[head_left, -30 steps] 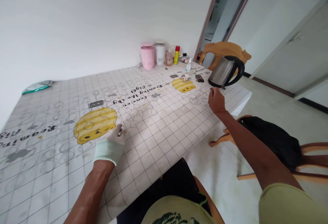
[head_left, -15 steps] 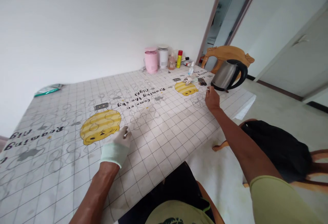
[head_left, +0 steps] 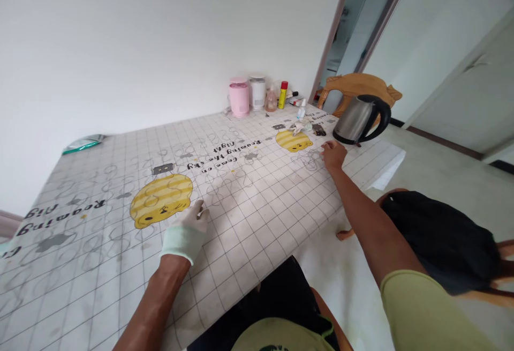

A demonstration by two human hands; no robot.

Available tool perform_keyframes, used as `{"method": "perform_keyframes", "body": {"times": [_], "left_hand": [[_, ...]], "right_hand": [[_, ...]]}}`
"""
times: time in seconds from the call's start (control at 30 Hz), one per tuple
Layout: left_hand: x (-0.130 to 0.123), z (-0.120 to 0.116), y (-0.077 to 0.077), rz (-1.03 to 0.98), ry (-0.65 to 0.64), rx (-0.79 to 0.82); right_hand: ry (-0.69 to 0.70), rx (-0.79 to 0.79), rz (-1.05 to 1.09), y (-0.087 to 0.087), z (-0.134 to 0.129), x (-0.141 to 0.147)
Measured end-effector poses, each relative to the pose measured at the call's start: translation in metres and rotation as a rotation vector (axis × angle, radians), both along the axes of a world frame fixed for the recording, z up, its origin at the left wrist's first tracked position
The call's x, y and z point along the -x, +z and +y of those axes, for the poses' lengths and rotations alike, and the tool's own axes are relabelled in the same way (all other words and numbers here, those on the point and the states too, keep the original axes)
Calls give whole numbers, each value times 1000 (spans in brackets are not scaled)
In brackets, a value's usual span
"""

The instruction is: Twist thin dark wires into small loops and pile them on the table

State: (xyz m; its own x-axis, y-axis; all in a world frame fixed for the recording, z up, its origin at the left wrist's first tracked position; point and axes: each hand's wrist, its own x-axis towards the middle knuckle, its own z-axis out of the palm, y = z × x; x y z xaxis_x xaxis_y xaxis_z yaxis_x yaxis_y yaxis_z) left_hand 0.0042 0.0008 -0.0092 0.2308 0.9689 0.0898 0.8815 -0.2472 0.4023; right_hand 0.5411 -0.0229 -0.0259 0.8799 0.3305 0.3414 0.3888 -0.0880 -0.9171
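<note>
"Kettle (head_left: 354,119): position and condition?"

"Upright on the right end of the table (head_left: 241,217), steel body, black handle turned to the right. A wooden chair (head_left: 361,84) stands behind it."

"Right hand (head_left: 335,156)?"

"Bare, low at the table, just beside the kettle's base. Contact with the kettle cannot be confirmed. Fingers are bent; whether that grip is open or closed, I cannot tell."

"Left hand (head_left: 188,229)?"

"Gloved, well apart from the kettle, resting near the large yellow print (head_left: 161,201). Its grip is loosely open, thumb and fingers parted, nothing visible in it."

"Other articles noted?"

"A crumpled glove (head_left: 300,126) lies on the small yellow print (head_left: 292,141), with a dark item (head_left: 319,130) beside it, nearer the kettle. A small clear bottle (head_left: 301,110) stands behind them."

"Along the wall?"

"Pink canister (head_left: 240,99), white canister (head_left: 257,94), pinkish bottle (head_left: 271,100), then a yellow can (head_left: 282,97) with a red cap, left to right. A green-edged packet (head_left: 83,143) lies at the far left."
</note>
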Motion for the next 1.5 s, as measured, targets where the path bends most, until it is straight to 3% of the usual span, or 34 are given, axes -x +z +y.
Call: {"method": "perform_keyframes", "body": {"times": [0.1,0.2,0.4,0.5,0.67,0.83,1.07,1.5], "left_hand": [[0,-1,0,-15,8,-4],[-2,-2,1,-73,2,-8],[-10,-13,17,-275,45,74],[-9,-18,28,-393,23,93],[-10,-30,39,-696,-119,296],[-20,-31,33,-790,27,321],[-17,-18,15,-879,116,285],[-15,-20,16,-788,115,348]], "right_hand": [[23,-57,22,9,3,16],[148,-89,44,18,2,48],[565,-118,-3,29,-16,155],[638,-84,-31,31,-21,210],[751,-78,3,28,-18,292],[881,-48,-15,22,-17,351],[966,1,-174,18,-21,382],[1087,30,-386,17,-14,371]]}}
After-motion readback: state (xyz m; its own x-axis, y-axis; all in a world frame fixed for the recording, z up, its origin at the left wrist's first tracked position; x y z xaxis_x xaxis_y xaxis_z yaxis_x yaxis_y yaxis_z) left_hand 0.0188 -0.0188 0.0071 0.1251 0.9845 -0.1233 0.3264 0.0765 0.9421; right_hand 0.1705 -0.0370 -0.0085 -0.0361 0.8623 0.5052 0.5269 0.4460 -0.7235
